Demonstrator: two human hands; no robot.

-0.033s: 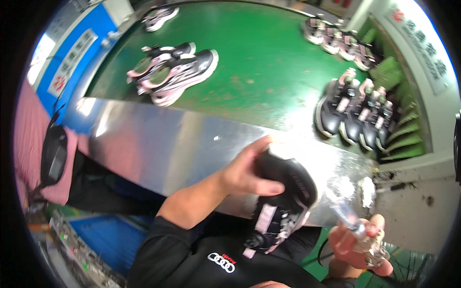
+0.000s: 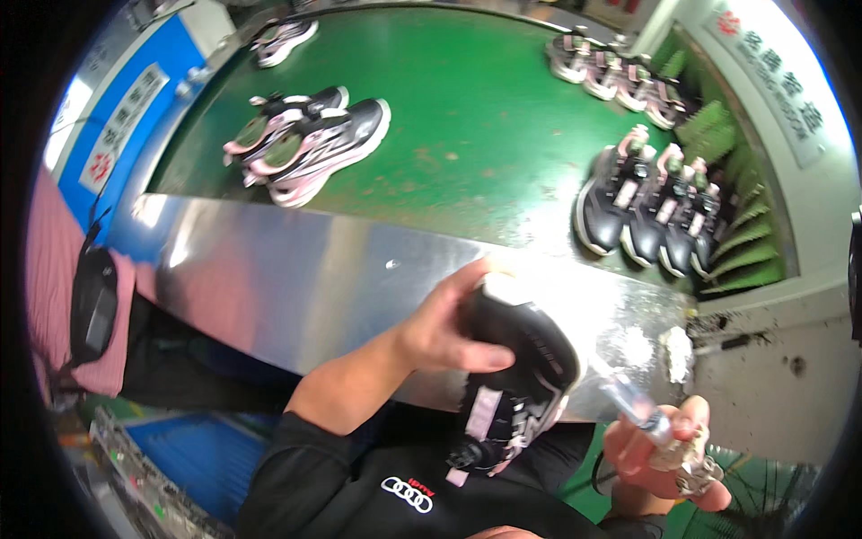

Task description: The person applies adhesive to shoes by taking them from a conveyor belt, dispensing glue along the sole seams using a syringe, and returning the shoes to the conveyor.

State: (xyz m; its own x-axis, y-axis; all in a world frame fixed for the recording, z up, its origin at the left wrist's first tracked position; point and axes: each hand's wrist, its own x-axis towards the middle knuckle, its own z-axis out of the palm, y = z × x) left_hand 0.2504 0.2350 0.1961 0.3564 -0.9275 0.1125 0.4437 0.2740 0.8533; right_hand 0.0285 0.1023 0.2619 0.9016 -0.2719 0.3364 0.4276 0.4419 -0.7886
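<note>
My left hand (image 2: 455, 323) is closed around the toe end of a black sneaker (image 2: 525, 355) with pink and white trim, held over my lap at the near edge of the metal ledge. The sneaker's toe points away from me; its pink tab hangs toward my chest. In my right hand (image 2: 660, 458) is a clear syringe-like tube (image 2: 634, 401), its narrow end pointing at the sole edge on the sneaker's right side. A gap seems to separate the two, though glare and blur hide the tip. Crumpled whitish material (image 2: 693, 469) sits in the same hand.
A metal ledge (image 2: 296, 278) runs along the green belt (image 2: 449, 117). Sneakers (image 2: 319, 148) lie at left, with several more (image 2: 642, 207) in rows at right beside green bristle-like flaps (image 2: 745, 225). A white lump (image 2: 676, 353) sticks near the ledge's right end. A person in pink (image 2: 76, 269) is at left.
The whole view has shifted a little to the left. Both hands keep nearly the same pose, on the sneaker and on the clear tube.
</note>
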